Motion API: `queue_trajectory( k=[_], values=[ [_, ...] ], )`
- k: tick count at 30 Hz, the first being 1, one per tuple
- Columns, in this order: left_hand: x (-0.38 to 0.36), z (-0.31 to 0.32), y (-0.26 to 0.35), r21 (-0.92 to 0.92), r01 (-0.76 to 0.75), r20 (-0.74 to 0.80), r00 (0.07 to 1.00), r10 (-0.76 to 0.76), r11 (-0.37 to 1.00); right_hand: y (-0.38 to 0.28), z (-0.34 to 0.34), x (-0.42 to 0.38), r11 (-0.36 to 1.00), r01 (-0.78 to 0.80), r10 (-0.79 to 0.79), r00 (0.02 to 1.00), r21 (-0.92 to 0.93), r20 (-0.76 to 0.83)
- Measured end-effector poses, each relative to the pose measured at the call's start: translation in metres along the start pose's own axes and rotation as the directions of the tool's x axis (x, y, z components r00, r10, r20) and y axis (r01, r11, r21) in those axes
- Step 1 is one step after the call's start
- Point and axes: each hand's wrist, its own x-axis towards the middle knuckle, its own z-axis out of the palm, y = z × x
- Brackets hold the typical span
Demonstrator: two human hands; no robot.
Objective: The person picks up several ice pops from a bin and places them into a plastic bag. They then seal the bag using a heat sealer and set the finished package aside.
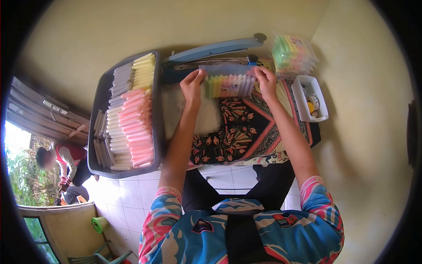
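Patterned cloth (pixel 237 119) under a pinched plastic bag (pixel 228 81)

Thumb and fingers of the left hand (pixel 191 88) and right hand (pixel 267 83) pinch the bag's upper corners. Its row of pastel sticks (pixel 229 87) lies between and just below the fingertips. Beyond the fingers stands a blue lever-arm sealer (pixel 215 49). Left of the left fingers is a dark tub (pixel 124 174) of wrapped sticks; right of the right fingers, a white box (pixel 319 118) and filled packs (pixel 292 55).
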Motion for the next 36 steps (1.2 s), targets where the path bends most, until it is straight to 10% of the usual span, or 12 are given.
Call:
queue_trajectory(
  k=[25,36],
  values=[
    [0.073,0.019,-0.034,0.303,0.136,-0.248,0.967,-0.06,0.943,0.042,0.021,0.071,0.92,-0.387,0.392,0.912,-0.063,0.122],
    [0.085,0.025,-0.044,0.213,0.043,-0.347,0.937,0.034,0.976,0.041,0.034,0.082,0.907,-0.252,0.277,0.96,-0.337,0.028]
  ],
)
